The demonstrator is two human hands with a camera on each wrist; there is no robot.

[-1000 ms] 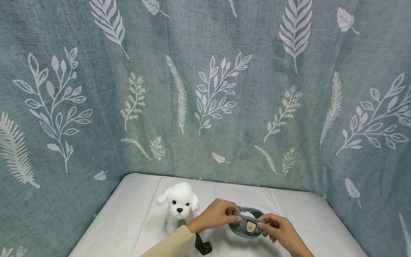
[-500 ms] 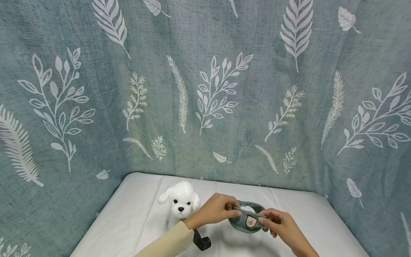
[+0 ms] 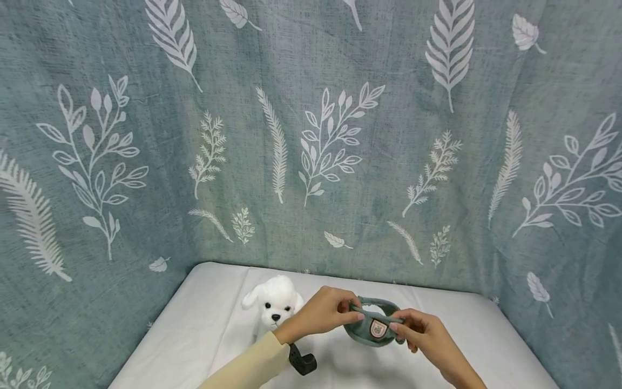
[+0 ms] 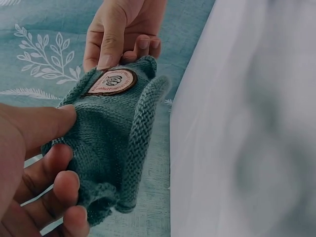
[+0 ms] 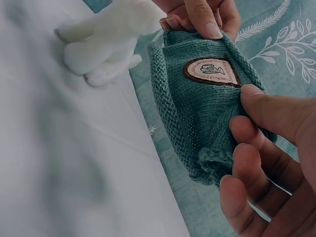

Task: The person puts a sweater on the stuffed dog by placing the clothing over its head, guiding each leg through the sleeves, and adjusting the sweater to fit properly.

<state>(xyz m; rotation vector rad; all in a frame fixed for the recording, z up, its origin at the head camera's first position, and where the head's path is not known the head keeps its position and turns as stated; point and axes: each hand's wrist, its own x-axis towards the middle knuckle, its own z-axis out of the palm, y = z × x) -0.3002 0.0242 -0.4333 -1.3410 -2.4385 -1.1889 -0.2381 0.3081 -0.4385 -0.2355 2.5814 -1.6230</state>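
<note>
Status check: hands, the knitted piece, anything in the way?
Left hand and right hand each pinch an end of the green knit garment, held above the table. Toy dog stands just left.

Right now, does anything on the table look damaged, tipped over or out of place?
Nothing stands out. The white plush dog stands upright on the white table, and both hands hold the intact green knitted garment between them.

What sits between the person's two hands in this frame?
A small green knitted garment with an oval patch, stretched between the left hand and right hand, each pinching one end; clearest in the wrist views.
</note>
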